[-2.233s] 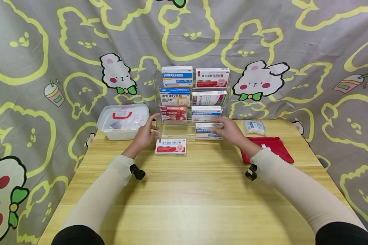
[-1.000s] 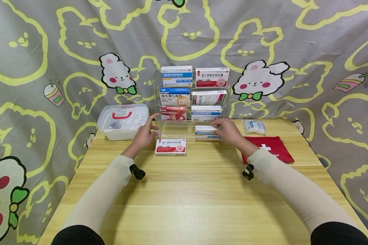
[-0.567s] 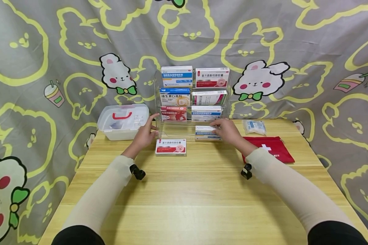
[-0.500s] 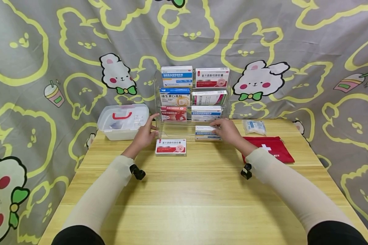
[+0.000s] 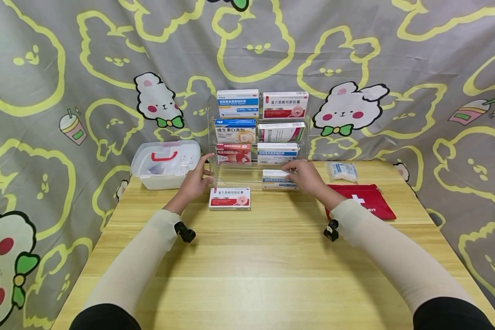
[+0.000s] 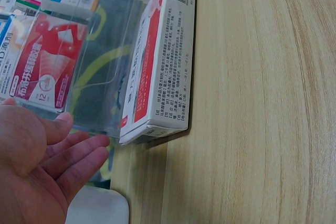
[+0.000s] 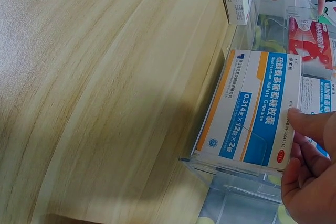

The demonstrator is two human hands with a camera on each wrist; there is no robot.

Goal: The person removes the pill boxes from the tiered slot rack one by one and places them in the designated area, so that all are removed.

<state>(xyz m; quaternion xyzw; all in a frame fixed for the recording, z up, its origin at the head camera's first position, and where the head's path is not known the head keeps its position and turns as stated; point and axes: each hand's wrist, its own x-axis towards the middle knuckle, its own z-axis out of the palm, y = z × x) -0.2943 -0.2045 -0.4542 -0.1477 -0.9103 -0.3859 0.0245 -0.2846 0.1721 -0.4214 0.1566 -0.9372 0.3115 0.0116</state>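
The right hand [image 5: 307, 177] pinches a blue-and-white box [image 5: 274, 180] by its upper edge, seemingly to seat it in the clear rack's [image 5: 236, 177] five-o'clock pocket. At eight o'clock, the left hand [image 5: 195, 181], fingers loosely spread, apparently steadies the side.

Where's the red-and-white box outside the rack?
Head view: the red-and-white box is on the table, in front of the left half of the clear rack, lower right of the left hand.

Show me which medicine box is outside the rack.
The red-and-white box on the table in front of the clear rack; the other medicine boxes sit inside it.
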